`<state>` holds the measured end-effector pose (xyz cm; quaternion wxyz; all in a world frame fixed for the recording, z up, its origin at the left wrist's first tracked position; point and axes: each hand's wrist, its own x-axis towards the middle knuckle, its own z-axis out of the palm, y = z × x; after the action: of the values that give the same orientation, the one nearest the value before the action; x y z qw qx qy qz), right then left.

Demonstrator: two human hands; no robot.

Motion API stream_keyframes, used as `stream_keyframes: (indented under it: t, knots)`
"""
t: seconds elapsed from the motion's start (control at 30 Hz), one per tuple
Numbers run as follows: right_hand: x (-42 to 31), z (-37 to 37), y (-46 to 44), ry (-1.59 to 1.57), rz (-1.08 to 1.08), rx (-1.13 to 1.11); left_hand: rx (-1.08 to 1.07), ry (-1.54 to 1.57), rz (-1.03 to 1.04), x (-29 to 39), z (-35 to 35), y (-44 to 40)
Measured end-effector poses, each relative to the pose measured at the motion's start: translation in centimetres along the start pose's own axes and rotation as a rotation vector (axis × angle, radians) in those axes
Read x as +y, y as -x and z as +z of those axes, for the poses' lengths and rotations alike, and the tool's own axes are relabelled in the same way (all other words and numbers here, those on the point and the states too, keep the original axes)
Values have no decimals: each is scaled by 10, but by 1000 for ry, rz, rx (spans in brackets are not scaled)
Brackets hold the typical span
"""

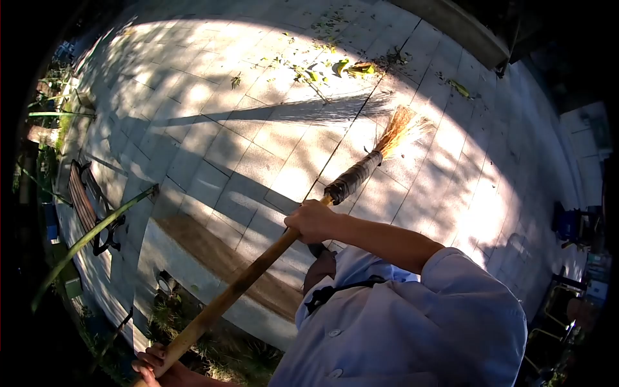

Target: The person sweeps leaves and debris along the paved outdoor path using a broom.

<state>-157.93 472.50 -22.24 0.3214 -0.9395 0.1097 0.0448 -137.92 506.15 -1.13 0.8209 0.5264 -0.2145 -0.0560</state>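
Observation:
A long broom [248, 276] with a pale wooden handle runs diagonally from the lower left towards the middle. Dark wrapping binds its straw bristles [401, 131], which fan out at or just above the paving. My right hand [314, 220] is closed round the handle just behind the wrapping. Down at the lower left, my left hand [153, 365] grips the handle near its other end. Fallen leaves [353, 68] and twigs lie scattered on the slabs beyond the bristles.
Sunlit and shadowed paving [290, 138] stretches ahead. A low stone ledge [213, 274] borders plants close on the left, with a bench [90, 203] and a greenish pole [97, 233] farther out. Another ledge [461, 29] stands at the top right. Chairs [558, 309] are at the right edge.

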Motion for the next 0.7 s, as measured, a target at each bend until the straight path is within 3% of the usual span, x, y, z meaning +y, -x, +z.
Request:
stream_keyframes:
  t: [0.03, 0.07, 0.2, 0.37, 0.47, 0.5, 0.7]
  knots:
    - [15, 6, 14, 58, 27, -3, -5, -25, -77, -11, 5, 1]
    - [32, 14, 29, 40, 29, 48, -161, 40, -120, -28, 18, -1]
    - [92, 1, 85, -59, 203, 102, -234, -4, -236, -88, 113, 14]
    - [160, -5, 79, -128, 230, 128, -311, -154, -205, -105, 180, 35]
    - [193, -21, 30, -131, 48, 216, -219, -260, -137, -105, 207, 42]
    - [203, -28, 11, -139, 22, 237, -277, -275, -168, -103, 211, 42]
    - [250, -82, -74, -80, -228, 226, -112, -483, 22, -111, 269, 61]
